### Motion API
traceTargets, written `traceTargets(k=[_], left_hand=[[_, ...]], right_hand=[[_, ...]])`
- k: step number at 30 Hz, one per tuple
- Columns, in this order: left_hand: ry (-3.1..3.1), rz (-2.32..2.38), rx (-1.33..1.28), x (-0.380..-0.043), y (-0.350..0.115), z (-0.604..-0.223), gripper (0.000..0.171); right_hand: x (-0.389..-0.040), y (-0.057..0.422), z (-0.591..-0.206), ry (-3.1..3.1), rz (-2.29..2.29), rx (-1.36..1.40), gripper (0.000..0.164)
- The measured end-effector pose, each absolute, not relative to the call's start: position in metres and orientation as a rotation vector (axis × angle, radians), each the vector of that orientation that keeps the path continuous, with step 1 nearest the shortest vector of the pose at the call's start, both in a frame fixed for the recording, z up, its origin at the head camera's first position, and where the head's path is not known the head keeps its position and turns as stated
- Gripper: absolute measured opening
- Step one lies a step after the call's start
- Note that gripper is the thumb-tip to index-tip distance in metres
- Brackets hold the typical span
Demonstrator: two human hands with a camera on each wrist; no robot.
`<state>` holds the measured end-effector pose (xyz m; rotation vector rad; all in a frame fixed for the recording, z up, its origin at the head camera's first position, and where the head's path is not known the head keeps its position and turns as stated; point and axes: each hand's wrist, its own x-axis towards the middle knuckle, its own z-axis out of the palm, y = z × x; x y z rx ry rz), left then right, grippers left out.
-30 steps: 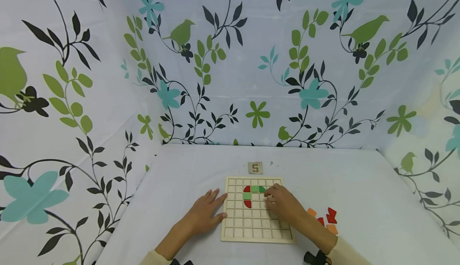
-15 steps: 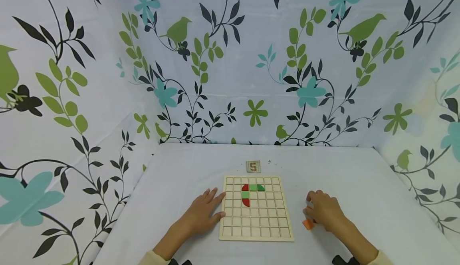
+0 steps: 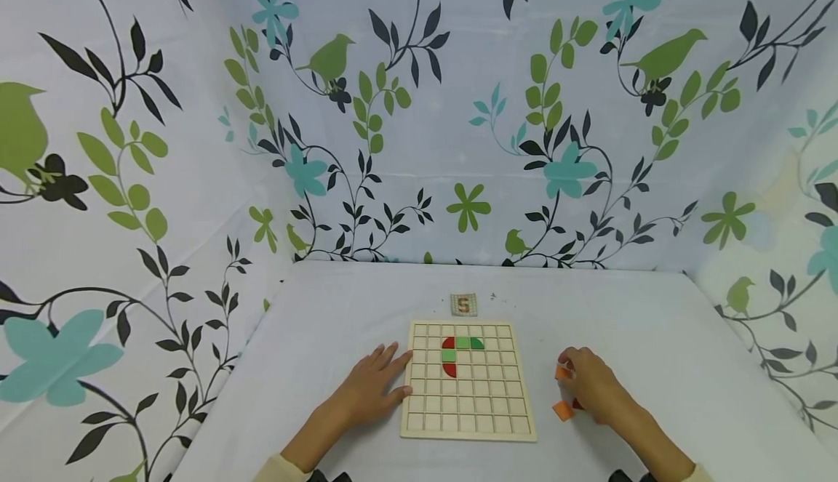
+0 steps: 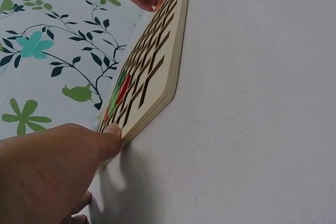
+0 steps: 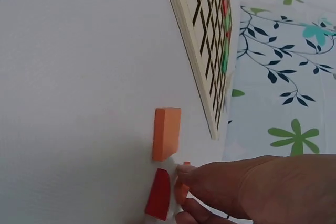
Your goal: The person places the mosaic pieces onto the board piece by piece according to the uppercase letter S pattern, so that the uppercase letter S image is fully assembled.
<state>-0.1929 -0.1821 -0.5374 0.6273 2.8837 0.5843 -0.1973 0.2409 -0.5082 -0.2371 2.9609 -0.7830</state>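
Observation:
My left hand (image 3: 372, 387) lies with fingers spread at the left edge of a wooden grid board (image 3: 468, 437), thumb at its rim in the left wrist view. Set in the board's cells are two red quarter-round tiles (image 3: 449, 371), two light green square tiles (image 3: 463, 342) and a dark green rounded tile (image 3: 477, 343). Right of the board, my right hand (image 3: 592, 387) pinches an orange tile (image 5: 181, 191) between thumb and fingers, low over the table. Beside these fingers lie another orange tile (image 5: 167, 134) and a red tile (image 5: 158, 195). The hand hides part of the pile.
A small beige card (image 3: 464, 304) with a brown figure like a 5 lies behind the board. White cloth (image 3: 353, 300) covers the table, and a leaf-and-bird patterned curtain (image 3: 419, 162) rises behind and at both sides.
My right hand has left the board, moving right to the loose tiles, and now pinches an orange one. My left hand stays at the board's edge.

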Motion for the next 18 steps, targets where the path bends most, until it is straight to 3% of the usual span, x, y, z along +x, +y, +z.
traceTargets(k=[5, 18], left_hand=[[2.882, 0.592, 0.626, -0.193, -0.181, -0.538, 0.068], [2.883, 0.590, 0.627, -0.192, -0.182, -0.538, 0.068]], right_hand=[[-0.199, 0.245, -0.518, 2.975, -0.792, -0.275, 0.018], [-0.208, 0.238, -0.527, 3.077, -0.746, -0.337, 0.018]])
